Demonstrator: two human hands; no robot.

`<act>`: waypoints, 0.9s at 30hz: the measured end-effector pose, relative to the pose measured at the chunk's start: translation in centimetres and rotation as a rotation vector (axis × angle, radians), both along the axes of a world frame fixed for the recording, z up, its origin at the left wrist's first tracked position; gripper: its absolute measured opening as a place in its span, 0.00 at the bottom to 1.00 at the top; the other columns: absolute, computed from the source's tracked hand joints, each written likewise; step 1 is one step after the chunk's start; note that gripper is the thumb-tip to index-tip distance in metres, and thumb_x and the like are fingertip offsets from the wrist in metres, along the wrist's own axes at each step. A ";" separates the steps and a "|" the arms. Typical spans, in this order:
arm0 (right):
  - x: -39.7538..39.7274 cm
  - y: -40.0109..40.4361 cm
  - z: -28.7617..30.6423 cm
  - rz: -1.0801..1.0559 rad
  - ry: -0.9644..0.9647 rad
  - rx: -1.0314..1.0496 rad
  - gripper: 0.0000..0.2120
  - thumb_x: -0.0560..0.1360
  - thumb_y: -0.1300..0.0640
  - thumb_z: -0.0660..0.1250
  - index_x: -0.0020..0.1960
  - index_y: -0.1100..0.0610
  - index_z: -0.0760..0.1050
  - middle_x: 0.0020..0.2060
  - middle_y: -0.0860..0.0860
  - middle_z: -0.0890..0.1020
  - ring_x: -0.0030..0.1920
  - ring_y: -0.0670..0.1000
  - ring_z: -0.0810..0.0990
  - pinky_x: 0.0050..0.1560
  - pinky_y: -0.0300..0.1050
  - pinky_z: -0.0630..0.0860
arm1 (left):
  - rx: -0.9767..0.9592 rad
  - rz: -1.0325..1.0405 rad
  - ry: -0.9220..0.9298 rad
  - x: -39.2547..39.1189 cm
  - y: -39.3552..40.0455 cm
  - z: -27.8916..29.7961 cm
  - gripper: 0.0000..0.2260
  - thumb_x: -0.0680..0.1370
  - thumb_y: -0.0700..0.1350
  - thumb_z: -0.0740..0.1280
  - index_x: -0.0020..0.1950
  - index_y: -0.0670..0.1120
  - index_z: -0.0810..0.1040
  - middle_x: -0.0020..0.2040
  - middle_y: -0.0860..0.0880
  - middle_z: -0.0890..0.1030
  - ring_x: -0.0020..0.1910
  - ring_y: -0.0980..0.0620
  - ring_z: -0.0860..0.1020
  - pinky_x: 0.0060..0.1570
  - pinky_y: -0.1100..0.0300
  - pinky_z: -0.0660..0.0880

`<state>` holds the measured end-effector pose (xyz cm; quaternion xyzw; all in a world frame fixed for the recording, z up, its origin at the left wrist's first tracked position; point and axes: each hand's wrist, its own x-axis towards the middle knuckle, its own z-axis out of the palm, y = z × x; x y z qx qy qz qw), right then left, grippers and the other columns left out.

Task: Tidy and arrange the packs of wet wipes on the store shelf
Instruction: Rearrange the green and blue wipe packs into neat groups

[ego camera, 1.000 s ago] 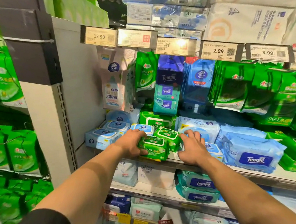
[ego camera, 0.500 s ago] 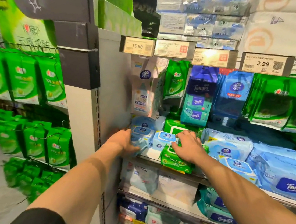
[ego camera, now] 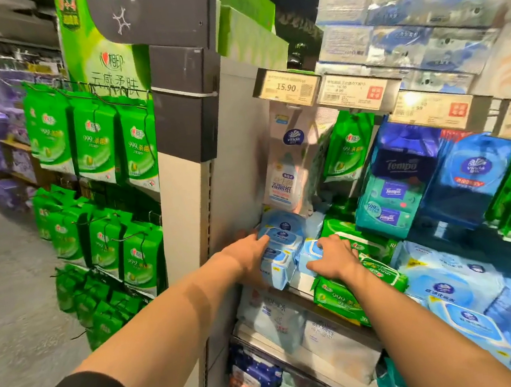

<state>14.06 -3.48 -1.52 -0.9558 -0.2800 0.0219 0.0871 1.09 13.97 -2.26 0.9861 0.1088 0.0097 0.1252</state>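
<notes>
**Squaring up soft packs at the shelf's left end**

Reaching in from the lower part of the frame, a person works two bare hands among packs of wet wipes just right of centre. The left hand (ego camera: 251, 252) lies against the side of a small stack of pale blue packs (ego camera: 281, 252), fingers stretched along the upper one and not curled round it; it presses rather than grasps. The right hand (ego camera: 333, 257) rests palm-down, fingers spread and relaxed, across another blue pack (ego camera: 309, 255) and the green packs (ego camera: 343, 294) beside it, holding nothing. All these packs sit at the front left of the shelf (ego camera: 303, 298), hard by the grey upright (ego camera: 189, 231), with larger blue packs further right and hanging bags above.

By the look of them, the packs are soft film pouches with a stiffer flip lid on top: light to moderate in weight, squashy, and glossy enough to slide over one another. A stack would likely shear if pushed from one side only. The surer hold appears to be at the short ends or flat on the lid, squeezing from both sides. The green packs overhang the shelf edge and could tip off if nudged.
</notes>
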 end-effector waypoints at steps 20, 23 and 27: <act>3.6 0.7 0.1 0.050 -0.028 0.144 0.32 0.59 0.50 0.78 0.58 0.55 0.71 0.55 0.54 0.71 0.57 0.60 0.73 0.52 0.51 0.75 | -0.081 -0.057 0.123 2.7 1.4 0.2 0.43 0.54 0.56 0.83 0.63 0.49 0.68 0.60 0.51 0.76 0.55 0.51 0.76 0.59 0.54 0.76; 3.9 0.7 1.4 0.086 -0.045 0.243 0.37 0.60 0.48 0.79 0.65 0.55 0.69 0.57 0.54 0.71 0.58 0.58 0.73 0.56 0.50 0.74 | -0.068 -0.059 0.149 2.7 1.8 0.7 0.46 0.51 0.57 0.84 0.63 0.49 0.68 0.58 0.54 0.75 0.55 0.52 0.76 0.60 0.56 0.74; 3.7 1.1 2.0 0.061 -0.017 0.385 0.48 0.58 0.47 0.81 0.72 0.57 0.64 0.63 0.56 0.73 0.62 0.57 0.72 0.62 0.50 0.72 | -0.140 -0.045 0.132 2.4 2.2 0.3 0.46 0.47 0.58 0.85 0.61 0.54 0.69 0.56 0.58 0.78 0.52 0.57 0.77 0.60 0.58 0.75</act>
